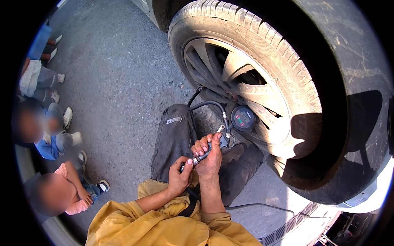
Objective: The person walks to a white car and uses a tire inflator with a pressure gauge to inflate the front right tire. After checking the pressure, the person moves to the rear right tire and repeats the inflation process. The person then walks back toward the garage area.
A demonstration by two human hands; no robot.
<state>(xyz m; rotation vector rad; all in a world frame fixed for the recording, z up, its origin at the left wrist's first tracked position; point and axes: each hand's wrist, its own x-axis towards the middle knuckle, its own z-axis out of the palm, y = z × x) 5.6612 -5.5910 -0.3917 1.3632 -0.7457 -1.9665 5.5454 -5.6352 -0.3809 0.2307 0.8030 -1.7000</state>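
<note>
My right hand [210,160] is wrapped round the grey handle of a tire inflator gun, its thumb up by the metal lever [221,128]. A round dark digital gauge [243,118] sits on the gun's far end. My left hand [179,177] closes on the metal hose fitting [195,160] at the handle's near end. From the gun a black hose [207,103] loops up and left to the rim of the car wheel [252,92]; its end [200,88] meets the rim near the valve area, too small to tell if clamped on. Both hands are just in front of the wheel, above my knees.
The dusty tire [283,53] stands under a dark wheel arch [353,135] on the right. An air hose [262,204] runs right along the ground past a drain grate [287,229]. Several people sit or stand at the left, one in a pink shirt [76,186], on grey pavement [119,82].
</note>
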